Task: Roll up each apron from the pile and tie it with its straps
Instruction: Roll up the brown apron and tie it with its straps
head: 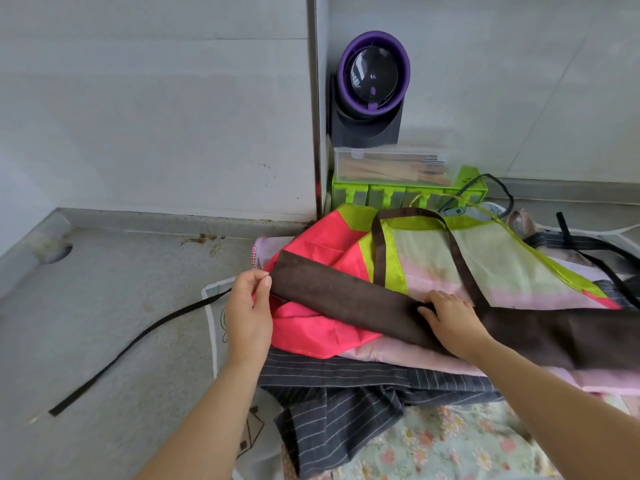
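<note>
Brown apron [346, 299] lies folded into a long band atop the pile [346, 393], its axis running from upper left to lower right. Left hand [249, 306] pinches its near end, where the strap [138, 341] trails leftward; right hand [450, 320] grips mid-band, so rolling likely starts left

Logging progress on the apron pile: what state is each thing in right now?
brown apron, folded into a long band, not rolled or tied.
dark strap, loose, trailing over the counter.
left hand, pinching the band's left end.
right hand, gripping the band mid-length.
pink apron, crumpled, unrolled, under the band.
striped apron, rumpled, unrolled.
clear box, lid closed.
</note>
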